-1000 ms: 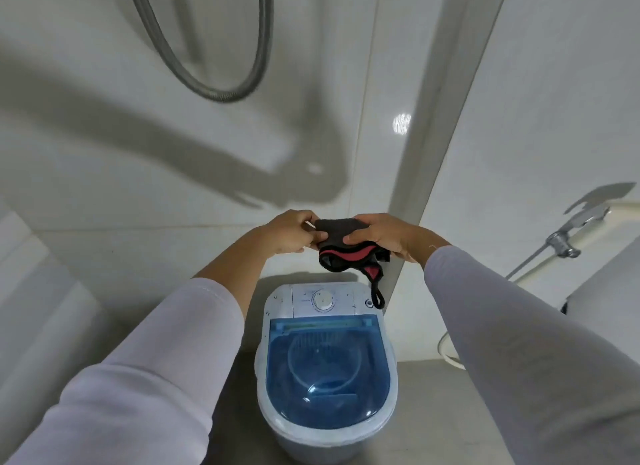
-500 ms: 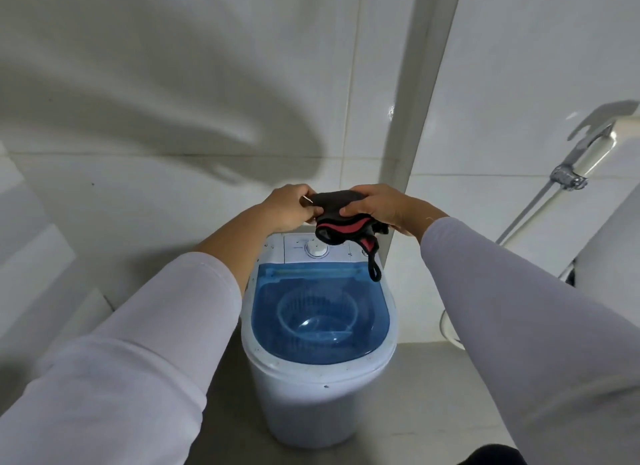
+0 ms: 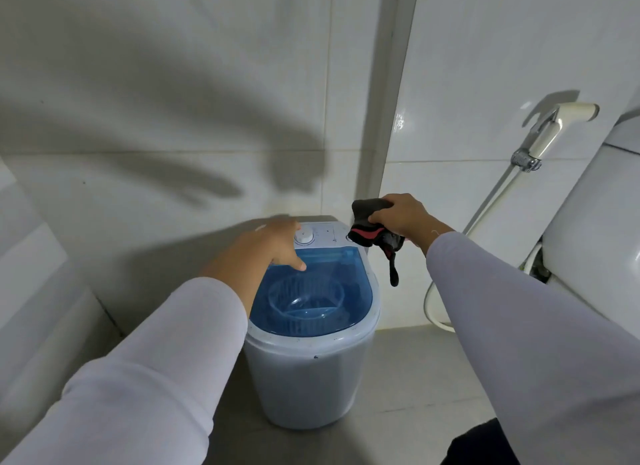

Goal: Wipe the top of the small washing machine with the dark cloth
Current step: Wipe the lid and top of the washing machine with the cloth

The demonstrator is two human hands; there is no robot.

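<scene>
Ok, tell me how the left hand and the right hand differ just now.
The right hand grips the dark cloth above the washing machine's back right corner; the left hand holds nothing. The left hand is open over the blue lid, while the right is closed. Both wear pale long sleeves.

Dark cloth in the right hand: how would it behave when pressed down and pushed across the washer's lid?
Probably floppy: the dark cloth droops from the right hand, a strap dangling. It should bunch unless held flat. Likely light, since fingers alone hold it.
</scene>
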